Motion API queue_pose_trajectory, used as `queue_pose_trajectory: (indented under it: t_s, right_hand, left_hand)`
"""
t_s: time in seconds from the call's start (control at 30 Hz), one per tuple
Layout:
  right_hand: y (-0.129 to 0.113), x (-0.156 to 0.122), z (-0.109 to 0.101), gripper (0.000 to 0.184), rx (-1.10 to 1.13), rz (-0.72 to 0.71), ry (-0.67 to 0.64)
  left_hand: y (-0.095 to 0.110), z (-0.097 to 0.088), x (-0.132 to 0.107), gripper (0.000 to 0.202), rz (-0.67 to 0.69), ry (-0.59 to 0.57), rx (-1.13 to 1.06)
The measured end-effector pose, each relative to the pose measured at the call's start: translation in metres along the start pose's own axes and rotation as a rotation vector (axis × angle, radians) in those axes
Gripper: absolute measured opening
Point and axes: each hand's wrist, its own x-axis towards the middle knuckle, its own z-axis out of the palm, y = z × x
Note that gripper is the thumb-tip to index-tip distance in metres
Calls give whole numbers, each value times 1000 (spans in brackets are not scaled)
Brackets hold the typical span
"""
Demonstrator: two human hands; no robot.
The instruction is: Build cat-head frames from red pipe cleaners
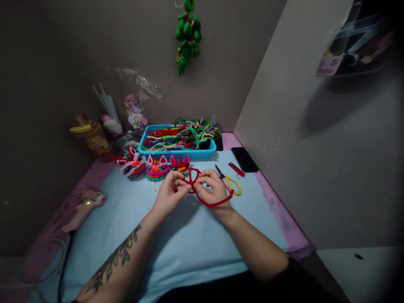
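Between my two hands is a red pipe cleaner [214,205], bent into a looped frame with crossing spokes. Its loose tail curves below my right hand and ends near the wrist. My left hand [174,188] pinches the left side of the loops between thumb and fingers. On the other side, my right hand [211,185] grips the frame close to where the spokes cross. Just behind the hands stand several fuzzy animal heads, among them a pink one [157,168] and a red one [179,163]. Scissors with yellow handles [232,185] lie right of my right hand.
A blue tray [176,155] of colourful pipe cleaners stands at the back. A red cutter-like tool [236,169] and a black phone [244,159] lie to the right. At left rests a pink glue gun [84,210] with a lit green light and a cord. Walls enclose the table.
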Motion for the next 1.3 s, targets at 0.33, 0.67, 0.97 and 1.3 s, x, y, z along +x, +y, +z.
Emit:
queue_pose_trajectory:
  t_s: [0.33, 0.67, 0.97, 1.3]
  right_hand:
    - [10, -2, 5, 12, -33, 82, -93]
    - [10, 1, 4, 4, 189, 288, -115]
    - [0, -5, 4, 4, 152, 117, -98]
    - [1, -2, 0, 3, 171, 151, -89]
  left_hand:
    - [-1, 3, -2, 25, 108, 101, 263]
    - [-2, 0, 2, 27, 92, 116, 195]
    - [-4, 0, 4, 31, 23, 194, 39]
    - [-7, -3, 5, 38, -38, 84, 25]
